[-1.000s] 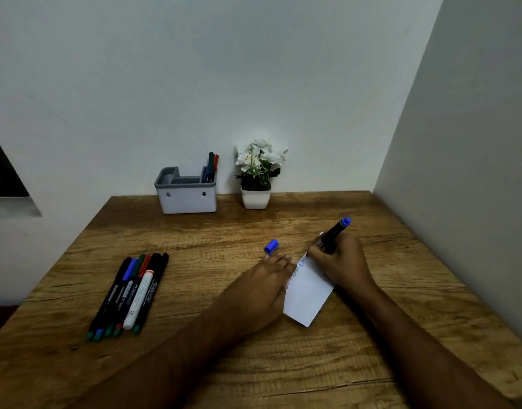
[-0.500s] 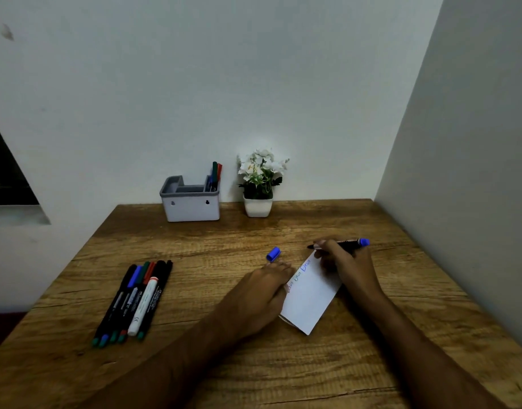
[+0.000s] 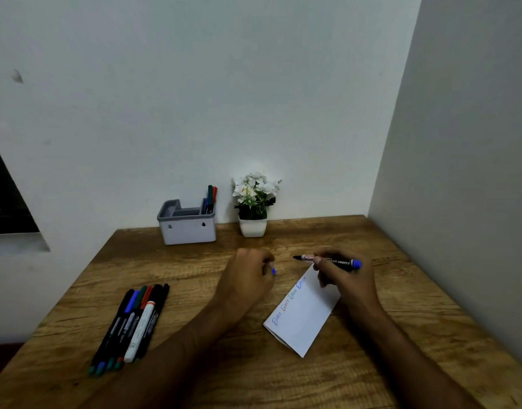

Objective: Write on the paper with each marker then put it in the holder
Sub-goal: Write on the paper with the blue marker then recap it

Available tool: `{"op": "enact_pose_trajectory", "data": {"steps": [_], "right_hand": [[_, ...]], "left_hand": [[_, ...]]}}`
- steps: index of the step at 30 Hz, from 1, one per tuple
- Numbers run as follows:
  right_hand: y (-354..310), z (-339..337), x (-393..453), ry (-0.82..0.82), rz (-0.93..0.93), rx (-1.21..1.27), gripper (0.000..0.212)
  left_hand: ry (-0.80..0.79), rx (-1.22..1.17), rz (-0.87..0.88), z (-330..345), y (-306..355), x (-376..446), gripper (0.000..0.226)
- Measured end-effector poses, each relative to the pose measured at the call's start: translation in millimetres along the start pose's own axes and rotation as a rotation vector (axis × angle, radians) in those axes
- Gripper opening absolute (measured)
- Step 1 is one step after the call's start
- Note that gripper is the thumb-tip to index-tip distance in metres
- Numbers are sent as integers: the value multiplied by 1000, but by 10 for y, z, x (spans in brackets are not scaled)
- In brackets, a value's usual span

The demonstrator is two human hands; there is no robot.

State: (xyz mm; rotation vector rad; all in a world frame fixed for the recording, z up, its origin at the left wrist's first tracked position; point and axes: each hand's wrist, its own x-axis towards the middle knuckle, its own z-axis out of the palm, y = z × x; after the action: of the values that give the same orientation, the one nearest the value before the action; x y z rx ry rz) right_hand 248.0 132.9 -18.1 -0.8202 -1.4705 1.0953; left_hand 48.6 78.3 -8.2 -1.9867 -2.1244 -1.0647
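Right hand [image 3: 346,278]: I see it gripping the black blue-ended marker [image 3: 327,260], held level, uncapped tip pointing left, over the far end of the folded white paper [image 3: 302,315].
Left hand [image 3: 248,278]: fingers curled around the small blue cap [image 3: 273,271].
Grey plastic holder [image 3: 187,224]: wooden tabletop's [image 3: 401,335] far edge, markers inside.
Loose marker row [image 3: 132,326]: near-left.

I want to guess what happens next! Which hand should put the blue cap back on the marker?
Probably the left hand. Its fingers already hold the blue cap, and the marker in the right hand points its bare tip toward it, so the left only needs a short move across.
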Motion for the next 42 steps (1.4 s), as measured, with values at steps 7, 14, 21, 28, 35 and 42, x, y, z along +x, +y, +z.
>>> {"op": "enact_pose_trajectory", "data": {"steps": [7,14,21,28,35,42], "right_hand": [[-34,-26,33,40,86,125,18],[-18,-6,53,58,76,18,25],[-109,211,35,27,-10,-53,17],[-195,426,43,38,-85,7,11],[-204,569,79,26,-132,-18,12],[-220,659,112,58,-165,7,10]], "left_hand": [[-146,170,-99,219,-20,135,13],[-58,-1,-215,201,-37,264,17],[175,-1196,-830,-265,157,499,7],[226,-1373,-907,-413,170,516,12],[225,-1350,-887,-420,232,444,9],[266,-1301,-882,-471,258,446,6]]}}
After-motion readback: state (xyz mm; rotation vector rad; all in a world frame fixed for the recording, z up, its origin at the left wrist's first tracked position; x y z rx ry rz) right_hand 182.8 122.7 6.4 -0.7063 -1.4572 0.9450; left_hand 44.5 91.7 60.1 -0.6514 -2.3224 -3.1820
